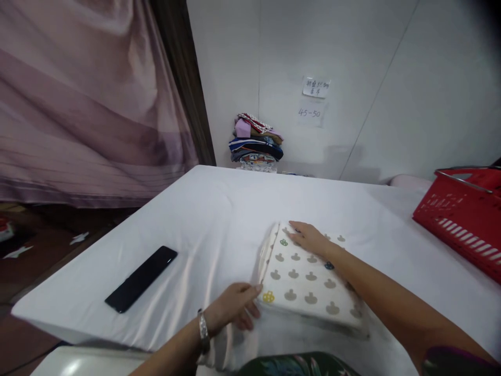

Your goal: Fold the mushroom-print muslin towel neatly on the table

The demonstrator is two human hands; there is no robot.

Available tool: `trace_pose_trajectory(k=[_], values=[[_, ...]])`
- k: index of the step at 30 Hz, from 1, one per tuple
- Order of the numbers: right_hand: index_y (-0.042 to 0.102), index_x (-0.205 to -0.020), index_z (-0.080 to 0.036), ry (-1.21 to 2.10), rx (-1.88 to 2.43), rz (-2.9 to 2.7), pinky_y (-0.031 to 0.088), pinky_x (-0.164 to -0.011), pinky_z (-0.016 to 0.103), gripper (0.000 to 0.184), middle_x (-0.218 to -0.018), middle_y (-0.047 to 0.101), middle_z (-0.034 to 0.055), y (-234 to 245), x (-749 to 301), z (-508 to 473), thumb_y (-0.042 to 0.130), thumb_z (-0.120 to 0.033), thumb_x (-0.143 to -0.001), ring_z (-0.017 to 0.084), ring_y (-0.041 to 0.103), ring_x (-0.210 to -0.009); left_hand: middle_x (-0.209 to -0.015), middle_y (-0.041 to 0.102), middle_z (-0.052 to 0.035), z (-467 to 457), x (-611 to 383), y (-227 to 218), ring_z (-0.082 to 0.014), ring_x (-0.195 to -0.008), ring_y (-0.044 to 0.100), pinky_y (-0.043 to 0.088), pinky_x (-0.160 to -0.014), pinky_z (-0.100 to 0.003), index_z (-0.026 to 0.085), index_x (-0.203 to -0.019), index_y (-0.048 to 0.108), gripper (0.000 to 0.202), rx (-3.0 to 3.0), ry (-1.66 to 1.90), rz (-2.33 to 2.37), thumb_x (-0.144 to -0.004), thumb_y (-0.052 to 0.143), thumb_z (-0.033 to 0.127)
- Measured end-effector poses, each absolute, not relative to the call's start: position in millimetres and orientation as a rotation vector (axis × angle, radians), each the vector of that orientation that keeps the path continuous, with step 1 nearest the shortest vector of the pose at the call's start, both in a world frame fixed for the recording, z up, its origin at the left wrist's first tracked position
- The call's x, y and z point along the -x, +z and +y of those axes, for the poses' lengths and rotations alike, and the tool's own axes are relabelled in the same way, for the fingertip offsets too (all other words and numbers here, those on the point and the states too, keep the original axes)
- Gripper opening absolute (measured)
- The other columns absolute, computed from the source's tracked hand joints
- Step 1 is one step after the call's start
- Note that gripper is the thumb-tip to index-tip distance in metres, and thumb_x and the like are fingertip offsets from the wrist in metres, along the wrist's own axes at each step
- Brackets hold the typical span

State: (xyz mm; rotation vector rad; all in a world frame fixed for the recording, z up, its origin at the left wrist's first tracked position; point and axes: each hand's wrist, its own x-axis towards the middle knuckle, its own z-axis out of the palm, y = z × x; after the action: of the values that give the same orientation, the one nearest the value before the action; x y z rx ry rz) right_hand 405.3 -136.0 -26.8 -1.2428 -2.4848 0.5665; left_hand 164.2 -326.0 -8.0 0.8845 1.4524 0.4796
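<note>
A folded cream cloth (309,282) with a grey mushroom-like print lies on the white-covered table (211,219) in front of me. My right hand (311,239) lies flat on the cloth's far corner, fingers stretched out. My left hand (235,305), a silver bracelet on its wrist, curls its fingers at the cloth's near left corner, thumb on top and fingertips tucked under the edge.
A black phone (141,278) lies on the table to the left. A red plastic basket (465,216) stands at the right edge. A pile of folded clothes (256,143) sits by the white wall behind. A pink curtain (86,99) hangs at the left.
</note>
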Motion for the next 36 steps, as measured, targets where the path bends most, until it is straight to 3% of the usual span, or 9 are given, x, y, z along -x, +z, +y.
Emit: trace_pose_trajectory(k=[4, 7, 10, 17, 21, 24, 31, 36], values=[[0.05, -0.125, -0.023, 0.705, 1.267, -2.313, 0.042, -0.091, 0.035, 0.043, -0.127, 0.052, 0.0049, -22.2, -392.1, -117.9, 0.044, -0.036, -0.085, 0.021, 0.052, -0.11, -0.063, 0.063, -0.002, -297.0, -156.7, 11.0, -0.0143, -0.053, 0.057, 0.039, -0.054, -0.026, 0.017, -0.063, 0.057, 0.047, -1.492, 0.539, 1.724, -0.079, 0.04, 0.058], [0.059, -0.115, -0.021, 0.773, 1.308, -2.304, 0.042, -0.09, 0.033, 0.037, -0.114, 0.061, 0.0051, -18.2, -375.9, -107.6, 0.049, -0.02, -0.079, 0.02, 0.057, -0.101, -0.075, 0.065, -0.0012, -280.6, -176.0, 18.2, -0.0149, -0.069, 0.058, 0.038, -0.063, -0.025, 0.021, -0.071, 0.062, 0.037, -1.726, 0.599, 1.8, -0.08, 0.043, 0.05], [0.063, -0.107, -0.019, 0.77, 1.314, -2.308, 0.041, -0.09, 0.032, 0.035, -0.106, 0.064, 0.0059, -16.5, -365.8, -104.9, 0.053, -0.014, -0.073, 0.019, 0.058, -0.097, -0.08, 0.064, -0.0005, -274.8, -197.2, 12.3, -0.0156, -0.074, 0.056, 0.035, -0.063, -0.025, 0.022, -0.077, 0.062, 0.026, -1.801, 0.549, 1.907, -0.076, 0.051, 0.047], [0.066, -0.09, -0.018, 0.73, 1.215, -2.26, 0.043, -0.074, 0.029, 0.024, -0.081, 0.061, 0.0023, -8.7, -369.3, -110.5, 0.056, -0.016, -0.069, 0.014, 0.054, -0.074, -0.071, 0.06, 0.0014, -276.5, -208.1, -2.7, -0.0145, -0.067, 0.054, 0.029, -0.055, -0.025, 0.021, -0.072, 0.054, 0.015, -1.806, 0.465, 1.952, -0.076, 0.053, 0.036], [0.064, -0.088, -0.019, 0.838, 1.07, -2.118, 0.042, -0.069, 0.025, 0.02, -0.081, 0.06, 0.0005, -1.7, -362.6, -109.2, 0.053, -0.023, -0.072, 0.012, 0.052, -0.07, -0.066, 0.057, 0.0031, -280.5, -205.7, -7.1, -0.0125, -0.064, 0.051, 0.03, -0.055, -0.023, 0.021, -0.07, 0.05, 0.015, -1.722, 0.576, 1.932, -0.078, 0.049, 0.033], [0.065, -0.085, -0.018, 0.893, 1.125, -2.142, 0.042, -0.065, 0.025, 0.019, -0.077, 0.061, 0.0, -7.5, -351.0, -105.2, 0.055, -0.019, -0.069, 0.012, 0.052, -0.067, -0.066, 0.057, 0.0027, -283.6, -203.8, -10.6, -0.013, -0.063, 0.051, 0.03, -0.055, -0.024, 0.021, -0.069, 0.048, 0.016, -1.636, 0.603, 1.943, -0.079, 0.049, 0.034], [0.065, -0.086, -0.018, 0.834, 1.186, -2.137, 0.043, -0.07, 0.026, 0.02, -0.082, 0.064, 0.0015, -29.8, -337.7, -99.4, 0.053, -0.021, -0.071, 0.014, 0.055, -0.073, -0.068, 0.059, 0.0019, -287.5, -202.7, -8.2, -0.014, -0.065, 0.053, 0.031, -0.057, -0.024, 0.022, -0.08, 0.049, 0.016, -1.632, 0.683, 1.929, -0.084, 0.043, 0.036], [0.065, -0.084, -0.018, 0.775, 1.224, -2.141, 0.043, -0.07, 0.027, 0.017, -0.08, 0.064, 0.0019, -37.0, -336.4, -99.6, 0.052, -0.019, -0.072, 0.015, 0.056, -0.073, -0.077, 0.063, -0.0021, -285.2, -200.5, -16.3, -0.0166, -0.07, 0.057, 0.032, -0.058, -0.025, 0.021, -0.085, 0.05, 0.017, -1.668, 0.522, 2.005, -0.085, 0.04, 0.035]])
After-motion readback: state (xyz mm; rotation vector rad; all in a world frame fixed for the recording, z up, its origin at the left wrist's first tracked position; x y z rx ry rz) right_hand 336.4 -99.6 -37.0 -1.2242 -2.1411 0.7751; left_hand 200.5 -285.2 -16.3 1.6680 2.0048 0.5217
